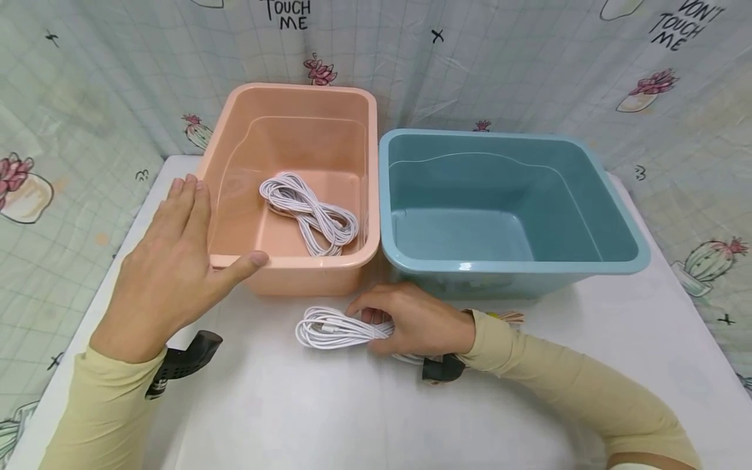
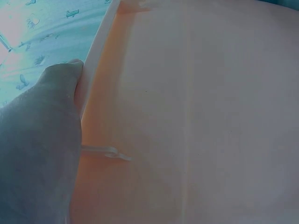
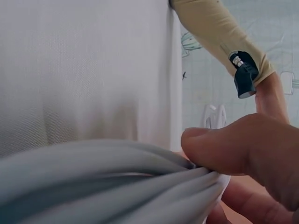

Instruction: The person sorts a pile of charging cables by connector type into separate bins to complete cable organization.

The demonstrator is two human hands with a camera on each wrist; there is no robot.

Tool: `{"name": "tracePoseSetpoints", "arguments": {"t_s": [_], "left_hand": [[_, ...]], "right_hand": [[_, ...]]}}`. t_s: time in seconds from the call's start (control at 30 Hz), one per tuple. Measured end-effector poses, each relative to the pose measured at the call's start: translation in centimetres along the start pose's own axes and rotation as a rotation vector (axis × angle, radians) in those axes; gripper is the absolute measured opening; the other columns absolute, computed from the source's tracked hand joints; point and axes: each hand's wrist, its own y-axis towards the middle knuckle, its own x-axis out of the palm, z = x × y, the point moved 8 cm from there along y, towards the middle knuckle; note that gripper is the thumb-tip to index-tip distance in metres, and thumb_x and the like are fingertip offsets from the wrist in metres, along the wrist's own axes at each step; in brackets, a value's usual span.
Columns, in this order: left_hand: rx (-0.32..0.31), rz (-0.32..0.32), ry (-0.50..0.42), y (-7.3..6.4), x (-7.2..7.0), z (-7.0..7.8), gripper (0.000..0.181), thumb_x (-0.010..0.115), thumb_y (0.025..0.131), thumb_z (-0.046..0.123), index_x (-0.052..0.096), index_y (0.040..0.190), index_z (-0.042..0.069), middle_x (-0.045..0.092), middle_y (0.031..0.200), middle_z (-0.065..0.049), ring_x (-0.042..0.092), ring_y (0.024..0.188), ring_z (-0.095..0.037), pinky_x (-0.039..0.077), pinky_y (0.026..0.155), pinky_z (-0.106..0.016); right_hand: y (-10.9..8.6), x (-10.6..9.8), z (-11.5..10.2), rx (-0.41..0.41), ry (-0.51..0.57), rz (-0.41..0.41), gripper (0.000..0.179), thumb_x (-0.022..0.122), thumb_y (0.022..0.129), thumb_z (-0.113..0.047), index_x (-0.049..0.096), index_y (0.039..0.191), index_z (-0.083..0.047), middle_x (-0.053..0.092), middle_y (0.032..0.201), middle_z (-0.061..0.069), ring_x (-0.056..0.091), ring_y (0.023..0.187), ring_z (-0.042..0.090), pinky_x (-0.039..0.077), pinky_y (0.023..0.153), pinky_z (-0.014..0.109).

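Observation:
My right hand (image 1: 417, 323) pinches a coiled bundle of white cable (image 1: 331, 329) at its middle, in front of the two bins. Up close in the right wrist view, the thumb presses on the gathered strands of the cable (image 3: 117, 186). My left hand (image 1: 167, 261) rests at the near left corner of the peach bin (image 1: 305, 262), its fingers straight along the side and its thumb over the front rim. Inside that bin lies another white cable bundle (image 1: 314, 212), looped and gathered at the middle. The left wrist view shows the left hand (image 2: 42, 144) against the bin's rim.
Right of the peach bin stands a blue bin (image 1: 517, 267), whose visible floor is bare. Behind my right wrist, a small yellow and brown item (image 1: 511, 317) is mostly hidden. A white cloth (image 1: 282, 411) covers the table, with a patterned curtain (image 1: 399, 72) behind.

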Motion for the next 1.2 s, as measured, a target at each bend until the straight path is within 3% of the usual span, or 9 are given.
{"name": "tracePoseSetpoints", "arguments": {"t_s": [0.7, 1.2], "left_hand": [[-0.006, 0.005, 0.007, -0.1, -0.1, 0.0, 0.109, 0.054, 0.085, 0.07, 0.005, 0.156, 0.003, 0.002, 0.165, -0.016, 0.007, 0.154, -0.04, 0.024, 0.111, -0.071], [-0.005, 0.0, 0.008, -0.1, -0.1, 0.1, 0.109, 0.054, 0.085, 0.07, 0.005, 0.156, 0.003, 0.001, 0.165, -0.017, 0.007, 0.153, -0.04, 0.023, 0.113, -0.069]], "right_hand": [[-0.6, -1.7, -2.4, -0.034, 0.099, -0.044, 0.045, 0.082, 0.075, -0.018, 0.063, 0.116, -0.023, 0.063, 0.094, -0.012, 0.057, 0.086, 0.001, 0.052, 0.078, 0.016], [-1.5, -3.9, -4.7, -0.099, 0.089, 0.002, 0.046, 0.082, 0.073, -0.014, 0.065, 0.116, -0.021, 0.063, 0.093, -0.011, 0.057, 0.084, 0.0, 0.053, 0.074, 0.016]]}}
